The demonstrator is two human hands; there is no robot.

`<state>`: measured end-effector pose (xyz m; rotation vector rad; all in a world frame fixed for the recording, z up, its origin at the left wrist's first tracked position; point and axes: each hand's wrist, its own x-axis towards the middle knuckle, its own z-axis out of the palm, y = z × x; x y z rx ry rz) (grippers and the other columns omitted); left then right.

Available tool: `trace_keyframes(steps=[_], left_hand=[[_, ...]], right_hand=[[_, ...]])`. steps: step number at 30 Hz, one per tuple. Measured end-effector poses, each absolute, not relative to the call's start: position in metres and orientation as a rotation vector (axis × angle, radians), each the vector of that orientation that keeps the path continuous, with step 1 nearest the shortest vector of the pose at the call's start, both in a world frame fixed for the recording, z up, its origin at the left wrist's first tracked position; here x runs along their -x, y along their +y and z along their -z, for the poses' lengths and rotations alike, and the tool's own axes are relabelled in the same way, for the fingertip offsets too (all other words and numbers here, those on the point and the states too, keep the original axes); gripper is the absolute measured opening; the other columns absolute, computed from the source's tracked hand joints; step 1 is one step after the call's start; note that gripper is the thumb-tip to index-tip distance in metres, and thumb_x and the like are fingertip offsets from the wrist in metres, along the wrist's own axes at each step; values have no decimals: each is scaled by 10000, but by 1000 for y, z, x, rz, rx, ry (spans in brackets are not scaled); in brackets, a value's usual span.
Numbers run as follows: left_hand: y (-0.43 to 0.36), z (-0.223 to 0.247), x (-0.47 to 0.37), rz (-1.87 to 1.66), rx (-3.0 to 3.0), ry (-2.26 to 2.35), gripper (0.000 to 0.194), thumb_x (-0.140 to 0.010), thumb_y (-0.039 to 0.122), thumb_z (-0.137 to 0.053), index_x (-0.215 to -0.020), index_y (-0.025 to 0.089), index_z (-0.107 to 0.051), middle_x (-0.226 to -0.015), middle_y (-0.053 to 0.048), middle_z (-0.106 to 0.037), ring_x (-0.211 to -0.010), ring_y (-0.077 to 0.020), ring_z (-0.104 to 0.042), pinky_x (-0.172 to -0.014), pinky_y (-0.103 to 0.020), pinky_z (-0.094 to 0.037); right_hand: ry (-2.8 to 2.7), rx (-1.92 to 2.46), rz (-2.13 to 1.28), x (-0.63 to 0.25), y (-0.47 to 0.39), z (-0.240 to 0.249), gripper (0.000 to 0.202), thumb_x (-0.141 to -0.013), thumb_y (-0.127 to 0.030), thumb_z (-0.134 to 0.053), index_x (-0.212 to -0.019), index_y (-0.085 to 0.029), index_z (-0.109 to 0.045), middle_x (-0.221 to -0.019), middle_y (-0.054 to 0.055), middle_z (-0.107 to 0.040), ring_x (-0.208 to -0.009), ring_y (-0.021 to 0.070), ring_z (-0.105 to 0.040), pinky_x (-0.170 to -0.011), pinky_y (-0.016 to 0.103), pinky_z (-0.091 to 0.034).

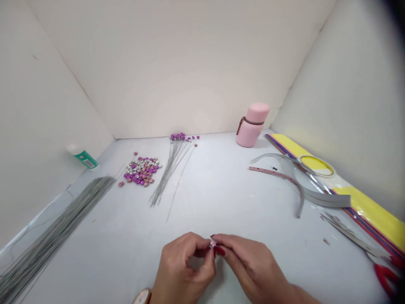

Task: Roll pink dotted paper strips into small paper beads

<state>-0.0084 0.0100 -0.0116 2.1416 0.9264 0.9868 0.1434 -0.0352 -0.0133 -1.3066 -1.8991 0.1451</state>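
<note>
My left hand (186, 266) and my right hand (253, 264) meet at the near middle of the table. Pinched between their thumbs and forefingers is a small pink folded paper star (213, 243), partly covered by the fingertips. Farther off to the left lies a pile of folded paper stars (142, 171) in purple, silver and rose. Behind the hands, a bunch of thin wires (172, 166) lies with purple stars (178, 137) at its far end. Rose and grey paper strips (278, 174) curve across the table on the right.
A thick bundle of bare wires (60, 230) runs along the left side, near a white and green glue bottle (85, 157). A pink flask (251, 125) stands at the back right. Yellow paper packs (363, 204), a tape roll (316, 165) and red-handled scissors (384, 276) lie at the right.
</note>
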Motion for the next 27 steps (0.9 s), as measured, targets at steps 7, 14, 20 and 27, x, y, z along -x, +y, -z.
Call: trace_keyframes(steps=[7,14,20,27], left_hand=[[10,13,8,-937,-1887,879,139,-724,85,-538,-775,167,-637,-672,-9,-666,-595,-104,-624,-569,-172,-504],[8,17,8,-947,-1840,871,171,-756,116,-541,-866,190,-649,-727,-12,-679,-641,-111,-628,-589,-175,-490],[8,18,9,-980,-1873,812,216,-778,100,-518,-934,181,-644,-786,-38,-687,-690,-117,-625,-638,-182,-479],[7,17,8,-1005,-1879,845,209,-781,110,-507,-913,193,-646,-771,-41,-686,-678,-131,-623,-618,-202,-491]], right_hand=[[-1644,1366,-838,-151,-35,8,199,-829,-164,-462,-924,-204,-632,-732,6,-695,-641,117,-647,-597,165,-515],[-1532,1408,-944,-151,-35,13,162,-822,-204,-489,-898,-192,-631,-716,13,-679,-640,128,-640,-605,179,-509],[-1471,1384,-991,-150,-34,11,147,-810,-207,-514,-880,-208,-644,-703,3,-678,-628,123,-642,-597,175,-515],[-1448,1416,-975,-149,-34,12,136,-808,-234,-513,-847,-194,-638,-680,6,-682,-612,132,-644,-575,184,-525]])
